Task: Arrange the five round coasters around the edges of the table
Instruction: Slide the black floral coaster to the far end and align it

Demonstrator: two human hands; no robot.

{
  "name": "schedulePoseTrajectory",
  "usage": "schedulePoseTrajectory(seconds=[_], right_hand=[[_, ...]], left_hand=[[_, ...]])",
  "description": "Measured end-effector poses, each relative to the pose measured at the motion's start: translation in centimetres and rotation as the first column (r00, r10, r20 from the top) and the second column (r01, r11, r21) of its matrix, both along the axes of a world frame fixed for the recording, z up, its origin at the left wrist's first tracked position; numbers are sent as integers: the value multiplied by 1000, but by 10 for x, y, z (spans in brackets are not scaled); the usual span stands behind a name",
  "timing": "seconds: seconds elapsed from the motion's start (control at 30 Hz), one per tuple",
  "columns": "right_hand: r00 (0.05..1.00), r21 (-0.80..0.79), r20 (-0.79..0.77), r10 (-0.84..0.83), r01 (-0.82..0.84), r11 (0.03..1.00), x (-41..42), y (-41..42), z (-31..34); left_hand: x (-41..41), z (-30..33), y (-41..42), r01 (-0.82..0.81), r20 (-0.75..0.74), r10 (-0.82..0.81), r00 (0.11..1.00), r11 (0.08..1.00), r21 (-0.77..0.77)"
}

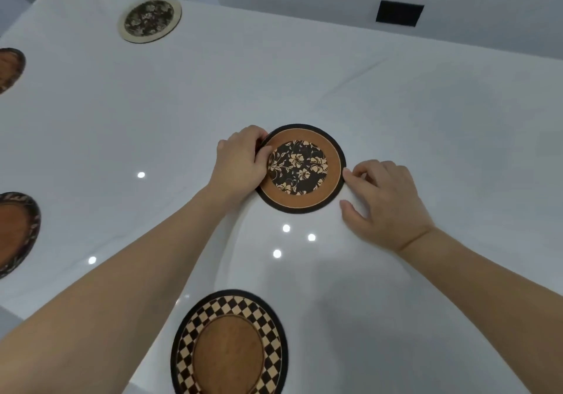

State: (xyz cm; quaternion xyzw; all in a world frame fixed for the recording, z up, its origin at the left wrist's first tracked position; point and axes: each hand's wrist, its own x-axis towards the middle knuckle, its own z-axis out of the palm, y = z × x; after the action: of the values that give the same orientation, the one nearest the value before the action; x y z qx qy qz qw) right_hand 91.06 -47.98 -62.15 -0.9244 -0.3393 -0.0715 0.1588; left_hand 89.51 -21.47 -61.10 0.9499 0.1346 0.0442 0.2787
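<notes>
A brown coaster with a black floral centre (pixel 304 171) lies flat near the middle of the white table (pixel 396 104). My left hand (pixel 240 162) grips its left rim, thumb on top. My right hand (pixel 384 201) touches its right rim with fingertips, fingers apart. A checkered coaster (pixel 231 345) lies near the front edge. A pale-rimmed floral coaster (pixel 150 19) sits at the far left corner. Two brown coasters sit cut off at the left edge, one further back (pixel 10 69) and one closer (pixel 16 232).
A white cloth covers the table, with creases running across its right half. Beyond the far edge is a pale floor with a black square (pixel 399 13). Small bright light spots reflect on the cloth near my arms.
</notes>
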Motion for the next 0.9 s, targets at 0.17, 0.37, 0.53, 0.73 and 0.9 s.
schedulePoseTrajectory(seconds=[0.17, 0.37, 0.53, 0.73, 0.9], right_hand=[[998, -115, 23, 52, -49, 992, 0, 1, 0], [995, -152, -10, 104, -104, 983, 3, 1, 2], [990, -164, -34, 133, -137, 977, 4, 0, 1], [976, -272, -155, 150, -188, 944, 9, 1, 4], [972, -274, -195, 132, -183, 944, 10, 2, 6]], left_hand=[[-17, -11, 13, -24, 121, 7, 993, 989, 145], [-15, -9, 13, -54, 153, 42, 987, 996, 76], [-9, -5, 14, -215, 122, 235, 964, 963, -163], [-6, -3, 10, -247, 96, 257, 962, 963, -107], [-3, -6, 9, -230, 100, 228, 969, 973, 9]])
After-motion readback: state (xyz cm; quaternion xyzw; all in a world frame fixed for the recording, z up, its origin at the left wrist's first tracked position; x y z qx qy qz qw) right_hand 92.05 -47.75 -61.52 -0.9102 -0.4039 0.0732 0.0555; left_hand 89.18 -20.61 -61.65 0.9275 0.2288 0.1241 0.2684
